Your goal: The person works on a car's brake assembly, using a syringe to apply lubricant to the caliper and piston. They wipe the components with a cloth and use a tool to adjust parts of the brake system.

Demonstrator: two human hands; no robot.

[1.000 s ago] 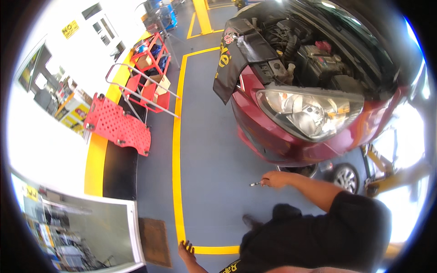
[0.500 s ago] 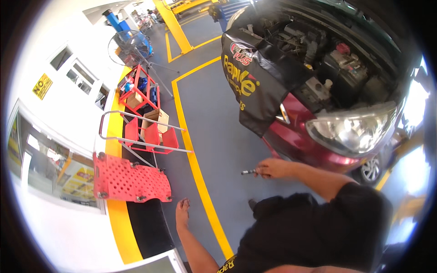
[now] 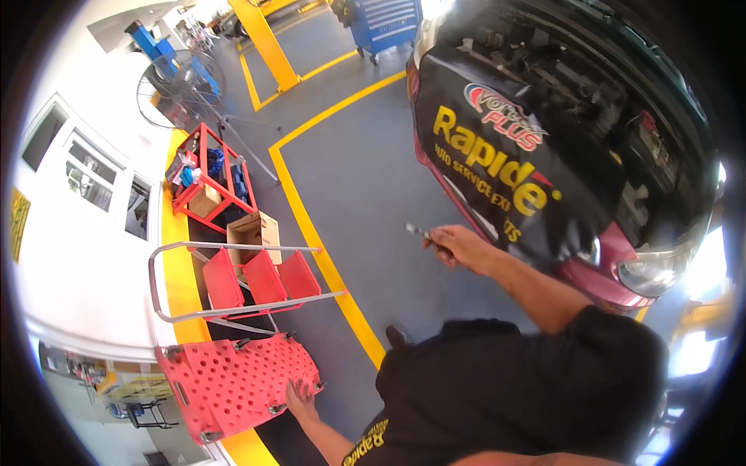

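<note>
My right hand [image 3: 452, 242] is closed round a small slim dark object with a pale tip [image 3: 416, 230], held out over the grey floor; its exact kind is hard to make out. Beside it, to the right, stands a dark red car [image 3: 598, 273] with its bonnet up and a black printed cover [image 3: 466, 147] draped over the fender. Low on the left hangs my left hand [image 3: 301, 399], fingers apart and nothing in them. It overlaps a red perforated creeper board with casters [image 3: 233, 380] in the view; whether it touches the board I cannot tell.
Along the left wall stand a red step ladder [image 3: 263, 278], a cardboard box [image 3: 268, 230], a red trolley [image 3: 203, 171] with things on it, and a large fan [image 3: 180, 89]. Ahead are a yellow post [image 3: 268, 46] and a blue tool cabinet [image 3: 388, 25]. Yellow lines [image 3: 291, 182] mark the floor.
The view has shifted forward and turned; ladder, creeper and fender cover appear nearer. My right hand still grips the small object, now higher in the picture. My left hand has swung lower, its fingers spreading.
</note>
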